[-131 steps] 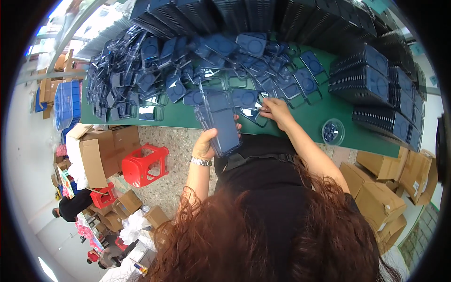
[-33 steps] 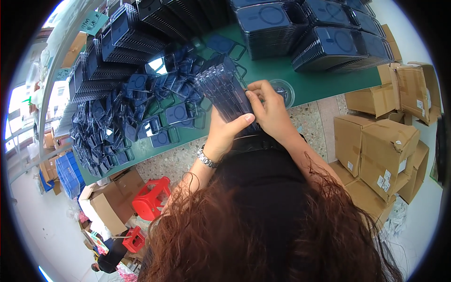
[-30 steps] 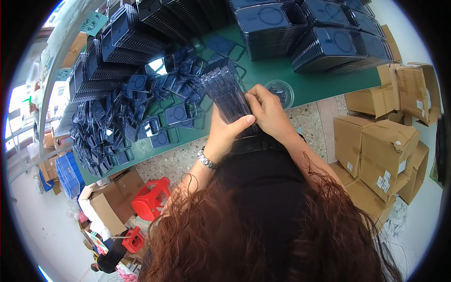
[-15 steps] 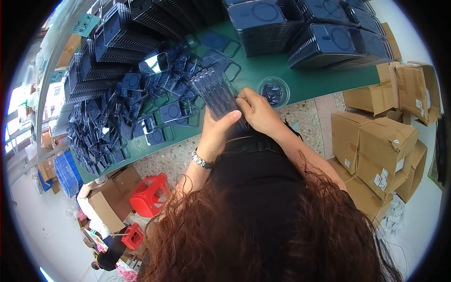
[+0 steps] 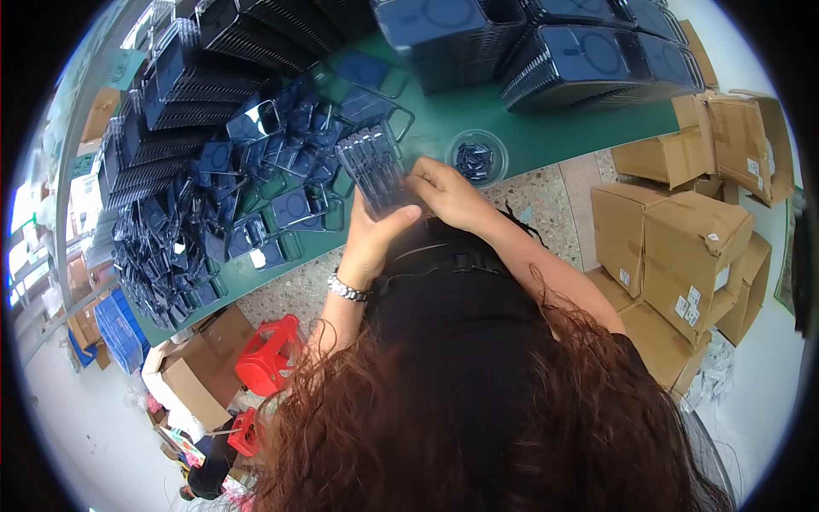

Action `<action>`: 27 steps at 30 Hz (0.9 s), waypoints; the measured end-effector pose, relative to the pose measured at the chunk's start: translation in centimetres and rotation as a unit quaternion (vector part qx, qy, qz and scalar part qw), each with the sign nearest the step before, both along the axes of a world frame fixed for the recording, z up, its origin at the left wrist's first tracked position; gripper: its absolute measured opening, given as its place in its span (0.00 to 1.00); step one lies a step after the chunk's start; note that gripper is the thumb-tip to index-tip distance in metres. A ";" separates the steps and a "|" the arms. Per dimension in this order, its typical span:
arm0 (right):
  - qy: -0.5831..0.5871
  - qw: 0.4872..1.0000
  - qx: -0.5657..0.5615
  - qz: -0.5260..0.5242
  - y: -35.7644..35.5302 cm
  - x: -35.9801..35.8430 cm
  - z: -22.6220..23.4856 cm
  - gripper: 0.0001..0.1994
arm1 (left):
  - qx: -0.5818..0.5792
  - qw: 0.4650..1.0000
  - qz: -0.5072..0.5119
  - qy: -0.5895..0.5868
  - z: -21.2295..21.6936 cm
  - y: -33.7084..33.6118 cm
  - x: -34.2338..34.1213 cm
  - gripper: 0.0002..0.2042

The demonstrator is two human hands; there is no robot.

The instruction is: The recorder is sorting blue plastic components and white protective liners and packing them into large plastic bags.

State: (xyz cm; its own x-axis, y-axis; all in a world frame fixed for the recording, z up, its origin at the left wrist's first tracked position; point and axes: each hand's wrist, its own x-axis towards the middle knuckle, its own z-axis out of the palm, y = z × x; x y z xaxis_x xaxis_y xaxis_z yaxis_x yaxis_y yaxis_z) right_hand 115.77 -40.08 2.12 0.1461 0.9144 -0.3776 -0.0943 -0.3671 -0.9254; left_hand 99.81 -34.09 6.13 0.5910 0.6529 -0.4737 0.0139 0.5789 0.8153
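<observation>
My left hand (image 5: 373,241) is wrapped around a small stack of phone cases (image 5: 374,171), dark-tinted and see-through, with its thumb across the near end. The stack is tilted over the table's front edge, its layered side edges facing up. Against the right side of that stack, my right hand (image 5: 450,196) has its fingers curled in; whatever they pinch is hidden. Just right of this hand stands a clear round tub (image 5: 503,162) holding small slim dark pieces (image 5: 473,160). Several loose phone cases (image 5: 294,207) lie on the green table (image 5: 435,119) to the left.
Tall case stacks (image 5: 580,64) line the table's back, with more stacks (image 5: 183,81) at the back left. A loose heap of cases (image 5: 162,247) covers the left end. Cardboard boxes (image 5: 682,239) stand at right; a red stool (image 5: 269,354) is at lower left.
The whole view has shifted slightly, so the table and hands sit a little further left. Both hands stay at the stack of phone cases, with nearly the same grip.
</observation>
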 end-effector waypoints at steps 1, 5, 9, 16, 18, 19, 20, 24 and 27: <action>-0.014 1.000 0.010 0.005 -0.2 0.2 -0.4 0.09 | -0.017 1.000 -0.025 0.002 -0.4 0.2 -0.1 0.30; -0.053 0.999 0.008 -0.003 -0.2 0.6 -0.1 0.10 | 0.017 1.000 -0.019 0.006 -0.4 -0.1 0.9 0.25; -0.188 0.981 0.057 0.006 -0.4 1.6 -2.0 0.11 | 0.053 0.996 -0.041 0.065 -1.8 0.8 1.5 0.39; -0.563 0.813 -0.011 0.150 -2.5 7.3 -6.8 0.15 | 0.400 0.761 -0.252 0.445 -8.2 0.8 -0.9 0.52; -0.579 0.790 -0.025 0.200 -1.7 7.2 -6.4 0.18 | 0.461 0.702 -0.272 0.470 -9.4 0.4 -0.6 0.52; -0.579 0.791 -0.019 0.195 -1.4 7.2 -6.6 0.17 | 0.461 0.701 -0.267 0.474 -10.0 0.5 -0.4 0.52; -0.580 0.792 -0.013 0.189 -1.2 7.4 -6.7 0.15 | 0.478 0.687 -0.274 0.473 -10.2 0.7 0.0 0.51; -0.553 0.802 -0.016 0.227 -1.5 8.1 -8.4 0.13 | 0.514 0.658 -0.289 0.467 -10.7 0.8 1.0 0.51; -0.531 0.820 0.002 0.215 -1.4 8.4 -7.9 0.10 | 0.508 0.673 -0.267 0.466 -10.4 0.9 0.8 0.52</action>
